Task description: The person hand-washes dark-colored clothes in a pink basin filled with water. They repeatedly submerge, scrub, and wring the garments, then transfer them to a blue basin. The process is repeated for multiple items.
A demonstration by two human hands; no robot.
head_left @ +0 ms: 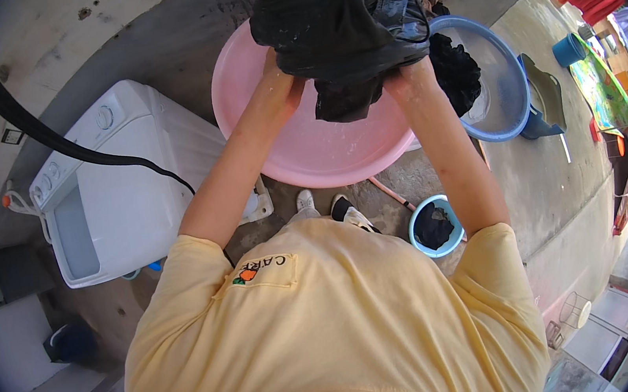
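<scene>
A bulky black garment [333, 27], wet-looking with a cord or loop at its right side, is held up over a large pink basin [340, 169]. My left hand [289, 89] grips its lower left part, and my right hand [407, 78] has hold of its lower right part. The fabric hides most of the fingers on both hands. A short flap of black cloth hangs down between them. Pale specks, perhaps water or suds, show on the basin's inner wall. Most of the basin's far side is behind the garment.
Left stands a white twin-tub washing machine [120, 192]. On the right, a blue basin [519, 88] holds black cloth [456, 76]; a dark container [544, 100] sits beyond it. Near my feet are a light-blue bucket [440, 252] with dark cloth and a pinkish hose [389, 189]. A black strap [36, 122] crosses the upper left.
</scene>
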